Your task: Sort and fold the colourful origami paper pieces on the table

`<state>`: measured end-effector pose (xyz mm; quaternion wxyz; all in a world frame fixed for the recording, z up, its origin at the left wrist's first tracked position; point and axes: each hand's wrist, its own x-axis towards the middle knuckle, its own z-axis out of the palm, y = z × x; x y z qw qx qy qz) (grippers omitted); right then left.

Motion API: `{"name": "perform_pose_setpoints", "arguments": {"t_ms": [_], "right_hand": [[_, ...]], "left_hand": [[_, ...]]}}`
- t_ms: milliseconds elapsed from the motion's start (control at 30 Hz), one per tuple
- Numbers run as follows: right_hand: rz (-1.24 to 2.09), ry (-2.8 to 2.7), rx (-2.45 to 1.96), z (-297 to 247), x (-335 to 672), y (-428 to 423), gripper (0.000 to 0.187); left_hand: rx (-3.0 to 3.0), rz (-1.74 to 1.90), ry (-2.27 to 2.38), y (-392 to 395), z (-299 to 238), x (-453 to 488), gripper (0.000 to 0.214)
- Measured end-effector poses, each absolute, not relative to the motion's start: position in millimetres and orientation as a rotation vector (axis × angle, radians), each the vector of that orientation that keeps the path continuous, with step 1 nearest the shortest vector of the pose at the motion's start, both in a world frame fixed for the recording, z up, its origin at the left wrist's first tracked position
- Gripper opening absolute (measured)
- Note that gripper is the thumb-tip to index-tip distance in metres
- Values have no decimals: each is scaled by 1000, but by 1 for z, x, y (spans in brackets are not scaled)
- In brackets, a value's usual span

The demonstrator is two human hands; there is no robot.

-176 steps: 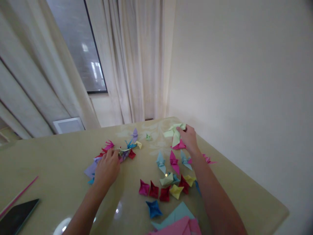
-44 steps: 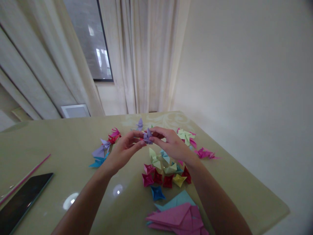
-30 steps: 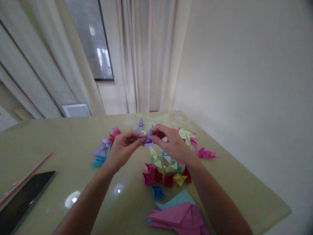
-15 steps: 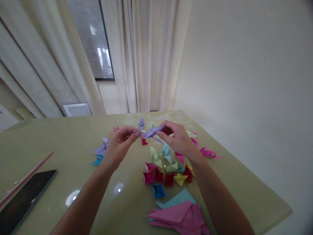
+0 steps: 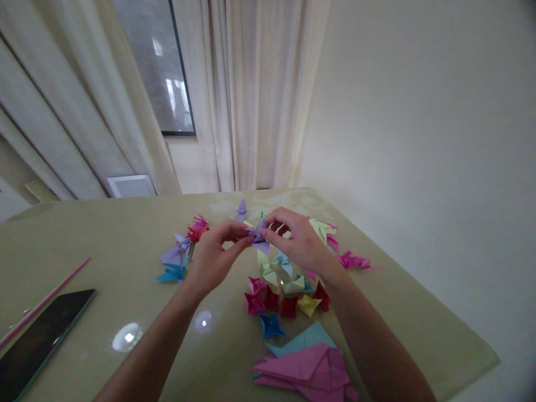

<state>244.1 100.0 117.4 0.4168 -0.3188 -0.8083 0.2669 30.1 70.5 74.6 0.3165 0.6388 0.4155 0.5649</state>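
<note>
A purple origami piece [image 5: 260, 243], probably a paper crane, is pinched between both hands above the middle of the table. My left hand [image 5: 218, 254] grips its left side with thumb and forefinger. On its upper right part, my right hand [image 5: 295, 237] closes thumb and fingers; part of the paper is hidden by them. Below the hands stand a pale green origami piece [image 5: 268, 272] and a light blue one [image 5: 284, 262]. Red folded paper pieces [image 5: 289, 306], a yellow one [image 5: 309, 305] and a blue one [image 5: 271, 325] lie nearer to me.
Large folded pink paper [image 5: 304, 368] rests near the front edge over light blue paper [image 5: 307, 338]. More origami, including a blue bird [image 5: 172, 272] and a magenta piece [image 5: 354, 260], lies to both sides. At left are a dark phone [image 5: 46, 335] and a pink stick [image 5: 54, 293].
Both hands have shifted, the left one rightward, and are closer together. The purple paper has turned from lying lengthwise between them to a more upright, spread position.
</note>
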Motion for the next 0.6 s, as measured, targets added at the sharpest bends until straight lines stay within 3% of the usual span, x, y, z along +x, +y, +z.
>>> {"name": "perform_pose_setpoints", "arguments": {"t_ms": [200,300,433,600], "right_hand": [[653,-2046,-863,105,249,117,5],[465,-2102,-1171,91,261,140,2],[219,-2176,-1561,68,274,167,11],[226,-2199,-1656,42,276,179,16]], "left_hand": [[1855,1373,1315,87,45,26,24],[2055,1190,1487,99,13,22,31],[2333,894,1720,106,-26,24,54],[2324,453,1949,104,-48,23,53]]}}
